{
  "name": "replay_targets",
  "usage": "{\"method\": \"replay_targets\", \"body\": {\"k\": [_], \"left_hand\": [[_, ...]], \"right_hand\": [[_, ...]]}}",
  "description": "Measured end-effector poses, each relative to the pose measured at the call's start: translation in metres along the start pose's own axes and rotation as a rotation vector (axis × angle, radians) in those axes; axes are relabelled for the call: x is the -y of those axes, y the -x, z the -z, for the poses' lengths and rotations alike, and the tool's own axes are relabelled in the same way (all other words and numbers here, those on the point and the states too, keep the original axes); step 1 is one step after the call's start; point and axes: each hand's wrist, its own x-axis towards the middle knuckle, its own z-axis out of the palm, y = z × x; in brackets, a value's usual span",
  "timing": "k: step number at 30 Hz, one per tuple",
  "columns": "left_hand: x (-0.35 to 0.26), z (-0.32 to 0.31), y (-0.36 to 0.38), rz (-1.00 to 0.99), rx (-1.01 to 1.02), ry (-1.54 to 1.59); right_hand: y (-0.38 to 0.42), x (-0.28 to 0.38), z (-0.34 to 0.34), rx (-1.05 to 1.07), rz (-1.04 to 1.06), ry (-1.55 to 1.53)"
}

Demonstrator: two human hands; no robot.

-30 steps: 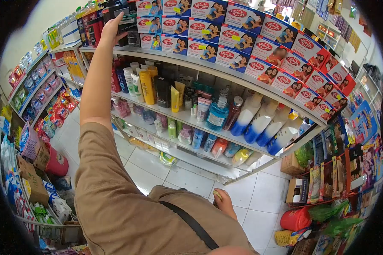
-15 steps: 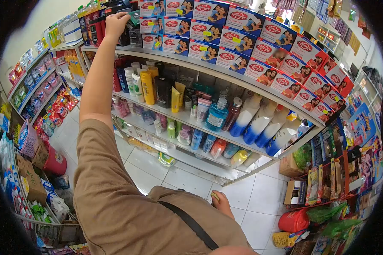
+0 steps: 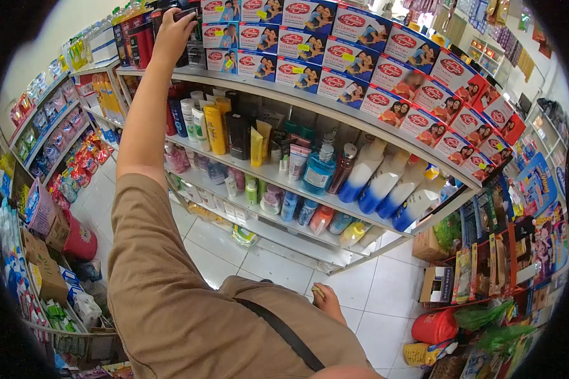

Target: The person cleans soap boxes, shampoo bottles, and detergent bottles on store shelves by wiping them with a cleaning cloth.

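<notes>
Whereas its fingers were pinched together, the left hand (image 3: 172, 33) now spreads them around a dark pack (image 3: 184, 12) left of the soap boxes (image 3: 344, 54), seemingly holding it, so handling continues, while the right hand (image 3: 329, 302) below them grips a yellowish item (image 3: 318, 292).

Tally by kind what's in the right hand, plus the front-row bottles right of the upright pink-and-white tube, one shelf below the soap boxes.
Small yellowish item in the right hand: 1
Clear blue plastic bottle: 1
Dark red bottle: 1
Tall white bottles with blue bases: 4
Total: 7
</notes>
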Motion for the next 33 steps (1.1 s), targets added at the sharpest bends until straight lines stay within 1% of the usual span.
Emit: {"method": "replay_targets", "body": {"k": [2,5,11,14,16,17,19,21,22,24,25,26,28,29,30,31,32,33], "left_hand": [[0.002,-0.002,0.003,-0.076,-0.045,-0.127],[0.001,0.004,0.005,-0.146,-0.048,-0.307],[-0.017,0.019,0.007,-0.069,0.034,-0.374],[-0.020,0.017,0.005,-0.051,0.033,-0.410],[-0.023,0.021,0.003,0.012,0.020,-0.405],[-0.024,0.023,0.001,0.042,0.014,-0.402],[-0.018,0.027,0.002,0.049,-0.069,-0.367],[-0.020,0.038,0.003,0.084,-0.133,-0.315],[-0.022,0.047,0.006,0.068,-0.244,-0.279],[-0.029,0.069,0.012,0.036,-0.469,-0.208],[-0.040,0.085,0.023,0.104,-0.507,-0.131],[-0.062,0.105,0.038,0.171,-0.544,-0.053],[-0.126,0.135,0.072,0.235,-0.564,0.216],[-0.153,0.144,0.096,0.244,-0.497,0.249],[-0.183,0.157,0.119,0.212,-0.350,0.280],[-0.205,0.163,0.147,0.098,-0.210,0.395],[-0.231,0.172,0.164,-0.011,-0.013,0.556],[-0.261,0.173,0.185,0.015,0.137,0.845]], "right_hand": [[0.001,0.001,0.000,-0.001,-0.010,-0.011],[0.001,0.012,0.003,0.010,-0.018,0.005],[0.001,0.010,0.002,0.001,0.022,0.043],[0.000,0.013,0.003,-0.001,0.040,0.064],[-0.001,0.010,0.001,-0.004,0.033,0.035],[0.000,0.023,0.003,0.003,0.000,0.023],[0.002,0.047,0.007,0.015,-0.067,-0.001],[0.001,0.028,0.003,0.007,-0.042,-0.025],[0.000,0.017,0.003,0.004,-0.030,-0.036],[-0.001,0.019,0.011,-0.059,0.066,0.019],[-0.003,0.022,0.014,-0.090,0.116,0.042],[-0.005,0.026,0.018,-0.109,0.067,-0.093],[-0.014,0.037,0.026,-0.153,-0.029,-0.361],[-0.020,0.042,0.030,-0.155,-0.042,-0.396],[-0.025,0.058,0.035,-0.140,0.015,-0.475],[-0.028,0.083,0.040,-0.123,0.071,-0.554],[-0.031,0.105,0.043,-0.102,0.127,-0.632],[-0.035,0.124,0.043,-0.078,0.171,-0.714]]}}
